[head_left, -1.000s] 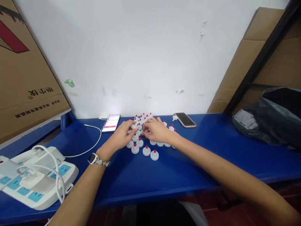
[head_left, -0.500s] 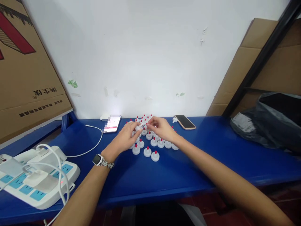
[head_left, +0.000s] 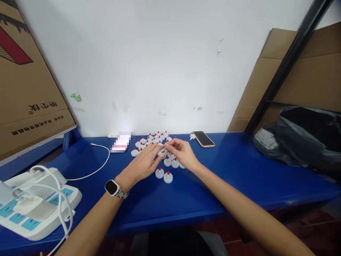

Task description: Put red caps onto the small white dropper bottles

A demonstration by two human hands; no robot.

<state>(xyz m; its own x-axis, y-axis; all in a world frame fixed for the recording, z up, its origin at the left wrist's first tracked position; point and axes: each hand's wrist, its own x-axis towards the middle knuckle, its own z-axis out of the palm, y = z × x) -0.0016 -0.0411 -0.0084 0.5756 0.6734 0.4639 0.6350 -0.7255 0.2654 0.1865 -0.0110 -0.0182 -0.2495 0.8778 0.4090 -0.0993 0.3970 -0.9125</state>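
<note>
head view: both hands' fingers (head_left: 163, 148) meet, pinching one white cap (head_left: 161, 153) above the red-tipped caps (head_left: 168, 176).

Caps (head_left: 160, 173) mid-table (head_left: 213, 188); phone (head_left: 203, 138) right; power strip (head_left: 34, 209) far left

— How many phones on the blue table (head_left: 213, 192)?
— Two: a lit phone (head_left: 120, 144) and a dark phone (head_left: 203, 138).
— And the white caps with red tips (head_left: 168, 176)?
— Roughly twenty; hands hide some.
— Power strips?
— One power strip (head_left: 32, 206). Also one black bag (head_left: 301, 140).
</note>
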